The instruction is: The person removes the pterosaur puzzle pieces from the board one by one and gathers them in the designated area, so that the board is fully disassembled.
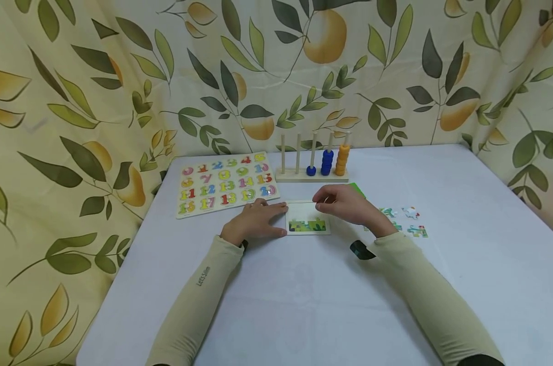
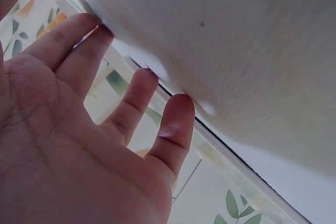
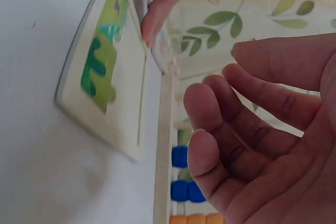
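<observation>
A small framed jigsaw board (image 1: 299,210) lies flat on the white cloth, its lower part filled by a strip of green puzzle pieces (image 1: 307,225). The upper part of its tray is bare. My left hand (image 1: 256,221) rests at the board's left side, fingers extended and fingertips right at the rim. Over the board's upper right corner hovers my right hand (image 1: 345,204). In the right wrist view that hand's fingers (image 3: 203,153) are loosely bent with nothing between them, and the board (image 3: 128,72) sits beyond them.
Several loose puzzle pieces (image 1: 417,231) lie to the right, partly hidden by the right hand. A green item (image 1: 357,190) peeks out behind it. Behind the board stand a number puzzle (image 1: 226,183) and a wooden peg stand (image 1: 285,176) with blue and orange beads. A patterned curtain (image 1: 258,76) hangs behind.
</observation>
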A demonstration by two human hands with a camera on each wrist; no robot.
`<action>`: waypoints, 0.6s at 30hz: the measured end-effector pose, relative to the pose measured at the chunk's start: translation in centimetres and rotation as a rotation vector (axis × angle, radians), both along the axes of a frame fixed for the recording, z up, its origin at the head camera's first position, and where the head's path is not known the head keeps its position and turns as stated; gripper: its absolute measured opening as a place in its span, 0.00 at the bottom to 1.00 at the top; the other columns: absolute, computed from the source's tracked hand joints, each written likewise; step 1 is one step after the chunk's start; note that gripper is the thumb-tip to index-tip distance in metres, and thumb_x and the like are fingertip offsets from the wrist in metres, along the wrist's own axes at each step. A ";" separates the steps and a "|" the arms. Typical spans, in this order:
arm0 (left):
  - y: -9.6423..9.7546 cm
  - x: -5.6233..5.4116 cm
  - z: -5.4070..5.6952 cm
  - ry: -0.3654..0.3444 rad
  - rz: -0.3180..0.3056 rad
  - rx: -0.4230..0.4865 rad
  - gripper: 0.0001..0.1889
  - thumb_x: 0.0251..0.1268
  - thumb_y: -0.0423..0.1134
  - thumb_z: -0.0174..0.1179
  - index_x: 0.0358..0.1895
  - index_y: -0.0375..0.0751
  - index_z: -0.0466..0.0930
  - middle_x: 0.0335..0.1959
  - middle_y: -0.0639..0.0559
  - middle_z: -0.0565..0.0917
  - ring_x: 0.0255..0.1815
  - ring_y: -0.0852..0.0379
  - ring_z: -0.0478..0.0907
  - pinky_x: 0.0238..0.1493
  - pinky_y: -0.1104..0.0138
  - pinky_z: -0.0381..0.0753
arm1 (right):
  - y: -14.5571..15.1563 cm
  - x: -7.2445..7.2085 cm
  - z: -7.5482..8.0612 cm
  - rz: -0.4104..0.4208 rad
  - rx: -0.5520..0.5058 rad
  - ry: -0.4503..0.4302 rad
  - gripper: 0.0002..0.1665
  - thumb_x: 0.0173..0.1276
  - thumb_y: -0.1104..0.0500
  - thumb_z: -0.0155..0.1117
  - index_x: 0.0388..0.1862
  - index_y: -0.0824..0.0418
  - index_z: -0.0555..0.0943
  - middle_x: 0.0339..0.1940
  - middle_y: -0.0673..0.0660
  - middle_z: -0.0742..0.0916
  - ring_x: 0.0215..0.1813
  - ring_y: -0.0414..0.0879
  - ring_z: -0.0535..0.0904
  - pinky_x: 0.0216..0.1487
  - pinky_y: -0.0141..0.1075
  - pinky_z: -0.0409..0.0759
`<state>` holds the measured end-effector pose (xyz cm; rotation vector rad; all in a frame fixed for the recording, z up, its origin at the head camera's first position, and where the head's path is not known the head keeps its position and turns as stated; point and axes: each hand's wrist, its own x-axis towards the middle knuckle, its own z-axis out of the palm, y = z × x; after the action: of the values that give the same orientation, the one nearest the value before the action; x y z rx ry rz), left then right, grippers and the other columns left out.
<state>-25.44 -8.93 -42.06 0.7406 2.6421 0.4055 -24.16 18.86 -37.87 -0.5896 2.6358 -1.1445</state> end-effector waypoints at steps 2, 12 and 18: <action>-0.1 0.0 0.0 0.000 0.005 0.003 0.41 0.74 0.59 0.68 0.85 0.58 0.64 0.85 0.63 0.62 0.80 0.43 0.57 0.78 0.45 0.53 | -0.6 -0.1 0.1 0.018 0.020 0.014 0.14 0.78 0.62 0.67 0.57 0.68 0.86 0.47 0.58 0.88 0.48 0.53 0.81 0.52 0.46 0.81; 0.0 -0.1 0.0 0.003 0.003 0.017 0.41 0.74 0.59 0.68 0.85 0.58 0.64 0.85 0.63 0.62 0.80 0.43 0.57 0.77 0.45 0.53 | -2.6 -0.9 -1.0 0.113 0.060 -0.010 0.17 0.74 0.70 0.62 0.60 0.70 0.85 0.50 0.63 0.88 0.50 0.55 0.80 0.57 0.50 0.80; 0.0 -0.2 0.0 0.006 -0.001 0.013 0.40 0.74 0.59 0.68 0.85 0.58 0.64 0.85 0.63 0.62 0.80 0.43 0.57 0.76 0.46 0.54 | -3.2 -1.2 -2.2 0.161 0.107 0.006 0.18 0.71 0.70 0.63 0.58 0.69 0.86 0.46 0.59 0.87 0.50 0.54 0.80 0.57 0.51 0.80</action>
<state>-25.62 -8.92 -42.10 0.7481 2.6465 0.4212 -25.39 15.63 -40.09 -0.7680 2.5802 -0.9503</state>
